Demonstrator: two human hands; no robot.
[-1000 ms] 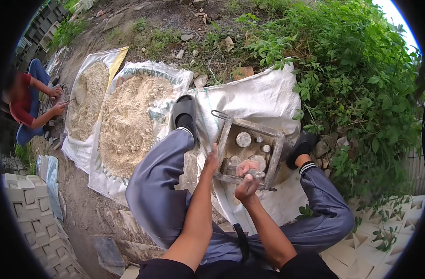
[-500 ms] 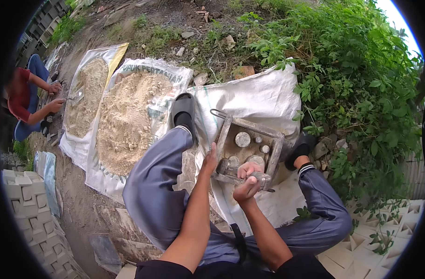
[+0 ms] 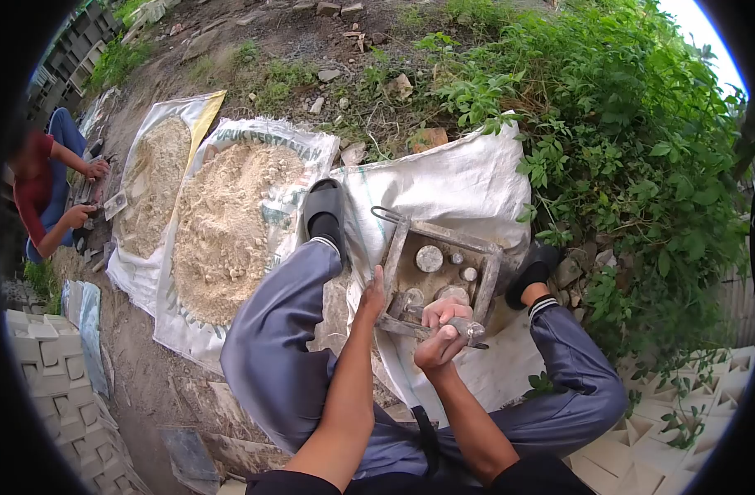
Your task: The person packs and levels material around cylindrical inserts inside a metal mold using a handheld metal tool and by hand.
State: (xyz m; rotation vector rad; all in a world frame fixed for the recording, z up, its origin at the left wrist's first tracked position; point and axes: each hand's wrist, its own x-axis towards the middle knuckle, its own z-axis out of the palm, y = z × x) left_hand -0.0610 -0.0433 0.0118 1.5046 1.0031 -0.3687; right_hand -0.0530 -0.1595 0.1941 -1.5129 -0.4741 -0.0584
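Observation:
A grey wooden frame (image 3: 491, 285) lies on a white woven sack between my feet. Inside it, on a sandy surface, stand several round pieces, among them a large pale disc (image 3: 429, 259) and a small disc (image 3: 470, 274). My left hand (image 3: 373, 293) rests along the frame's left side, fingers stretched out, seen nearly edge-on. Over the frame's near edge, my right hand (image 3: 443, 330) is wrapped around a thick grey rod-like tool (image 3: 468, 328), whose rounded end points right. That hand partly hides the near discs and the frame's near bar.
Two sacks bearing heaps of sandy powder (image 3: 237, 223) lie to the left. Beyond them a person (image 3: 43, 186) crouches with a flat-bladed trowel (image 3: 115, 205). Leafy plants (image 3: 633, 165) crowd the right. Stacked pale blocks (image 3: 47, 363) stand at lower left.
The tool in my right hand has tilted and its end has dropped slightly nearer to me. My left hand stays at the frame. The other person's trowel has shifted toward them.

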